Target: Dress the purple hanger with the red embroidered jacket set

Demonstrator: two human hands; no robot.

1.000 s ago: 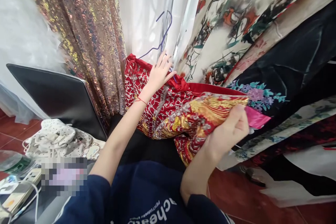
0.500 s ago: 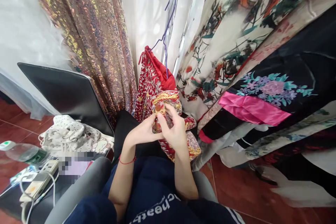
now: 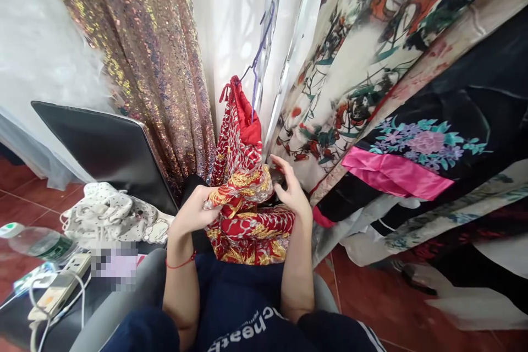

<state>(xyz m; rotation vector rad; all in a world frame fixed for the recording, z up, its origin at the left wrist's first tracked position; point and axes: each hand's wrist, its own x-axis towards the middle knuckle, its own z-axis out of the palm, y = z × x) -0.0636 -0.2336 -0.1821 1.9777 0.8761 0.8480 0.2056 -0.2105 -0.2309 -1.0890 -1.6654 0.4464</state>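
Parted from their earlier joint pinch, the left hand (image 3: 192, 214) grips the bunched red garment (image 3: 247, 225), the right hand (image 3: 293, 192) at its three o'clock hangs open; gathering looks half done.

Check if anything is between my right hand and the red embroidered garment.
Nothing visible. The right hand is open beside the red embroidered garment; the left hand grips a fold of it.

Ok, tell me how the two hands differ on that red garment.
The left hand is closed on a fold of the red garment; the right hand is open, fingers spread beside it. The left wrist wears a red string; the right wrist is bare. Both flank the same bunched cloth.
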